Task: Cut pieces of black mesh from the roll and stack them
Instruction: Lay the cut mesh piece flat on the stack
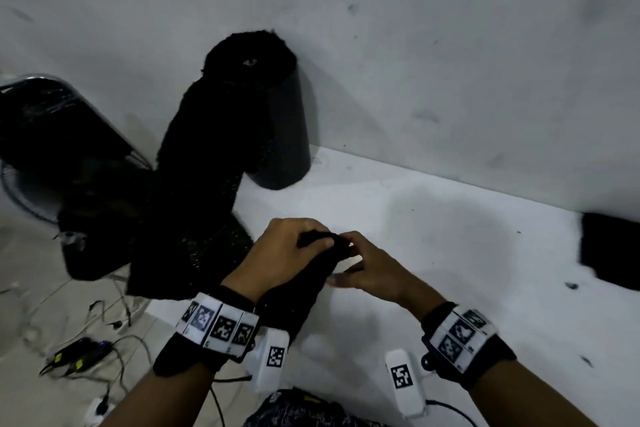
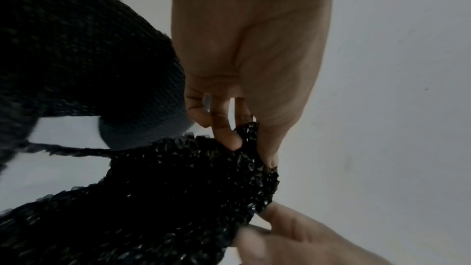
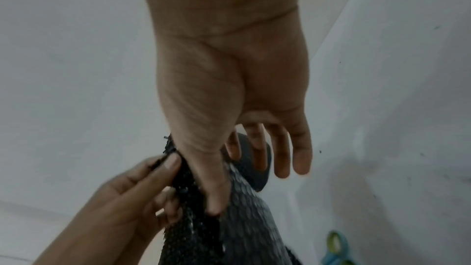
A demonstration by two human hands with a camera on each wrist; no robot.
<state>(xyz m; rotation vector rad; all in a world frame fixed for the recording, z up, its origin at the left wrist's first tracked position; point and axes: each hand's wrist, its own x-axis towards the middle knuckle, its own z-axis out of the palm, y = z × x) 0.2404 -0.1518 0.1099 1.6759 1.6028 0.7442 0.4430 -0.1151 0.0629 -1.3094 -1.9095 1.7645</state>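
The black mesh roll [image 1: 263, 104] stands on end against the wall, and a loose strip of mesh [image 1: 194, 218] hangs from it down to the left. Over the white table, both hands hold a bunched length of black mesh [image 1: 311, 284] at its top edge. My left hand [image 1: 311, 241] pinches it between thumb and fingers [image 2: 229, 138]. My right hand [image 1: 349, 248] pinches the same edge with thumb [image 3: 214, 198] and forefinger, its other fingers spread loose. Whether this length is still joined to the strip is hidden. A stack of black mesh pieces [image 1: 613, 250] lies at the right edge.
The white table [image 1: 433, 218] meets a grey wall behind. A dark fan-like object [image 1: 45, 128] stands at the left, with cables and chargers [image 1: 79, 354] on the floor below. Scissors with blue-green handles [image 3: 336, 247] lie on the table near my right wrist.
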